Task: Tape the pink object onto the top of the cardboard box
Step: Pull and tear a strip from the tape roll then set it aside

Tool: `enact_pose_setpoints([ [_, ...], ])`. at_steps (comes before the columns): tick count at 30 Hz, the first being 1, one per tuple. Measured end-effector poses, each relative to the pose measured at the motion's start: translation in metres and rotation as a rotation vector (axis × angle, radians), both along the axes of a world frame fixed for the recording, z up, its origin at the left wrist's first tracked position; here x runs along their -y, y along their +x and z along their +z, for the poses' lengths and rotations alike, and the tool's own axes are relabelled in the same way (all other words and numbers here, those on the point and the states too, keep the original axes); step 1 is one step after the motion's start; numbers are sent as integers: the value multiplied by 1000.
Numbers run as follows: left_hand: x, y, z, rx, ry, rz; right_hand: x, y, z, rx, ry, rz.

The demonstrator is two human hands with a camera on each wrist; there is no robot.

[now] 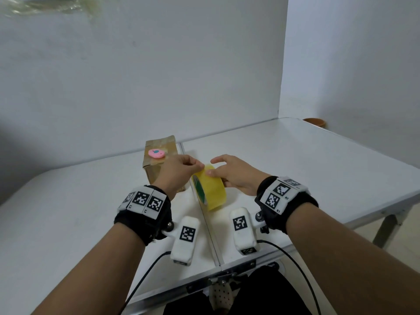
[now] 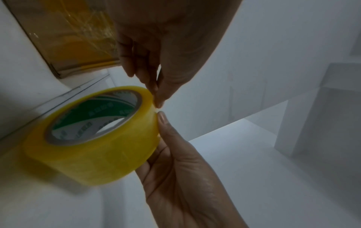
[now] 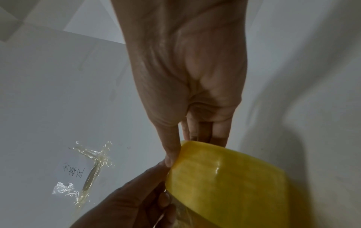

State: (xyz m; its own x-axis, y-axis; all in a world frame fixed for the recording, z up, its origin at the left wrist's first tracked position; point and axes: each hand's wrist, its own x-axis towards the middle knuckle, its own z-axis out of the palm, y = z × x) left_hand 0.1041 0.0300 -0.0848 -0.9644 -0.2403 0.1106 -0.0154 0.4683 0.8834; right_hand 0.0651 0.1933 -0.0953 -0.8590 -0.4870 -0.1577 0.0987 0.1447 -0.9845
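The cardboard box (image 1: pixel 160 163) stands on the white worktop (image 1: pixel 295 160) at about eleven o'clock from the hands, with the pink object (image 1: pixel 156 153) lying on its top. The yellow tape roll (image 1: pixel 210 188) is held on edge just at four o'clock of the box by the right hand (image 1: pixel 235 173), fingers curled round it. The left hand (image 1: pixel 179 171) pinches at the roll's upper rim, at twelve o'clock on it.

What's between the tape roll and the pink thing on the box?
In the head view, the left hand, pinching at the tape roll, lies before the pink object.
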Motion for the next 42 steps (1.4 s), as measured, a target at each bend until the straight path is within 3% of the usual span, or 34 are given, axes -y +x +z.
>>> enact_pose_setpoints([
  [5,1,3,-2,155,111,-3,-6,1,-1,29,-6,22],
  [9,3,10,-4,356,242,-126,-12,6,0,32,2,101],
  [15,1,13,-8,319,462,-146,1,6,-6,25,87,46],
  [21,1,17,-8,327,473,-155,3,6,-8,-85,190,10],
  [29,-3,24,-6,318,532,-107,-1,13,-10,-140,189,37],
  [32,-3,25,-1,335,452,-113,-2,12,-6,-180,235,65],
  [37,5,16,17,126,284,-22,-4,-9,14,-328,361,-69],
  [42,11,-4,44,-70,253,-2,2,-40,14,-564,766,-49],
])
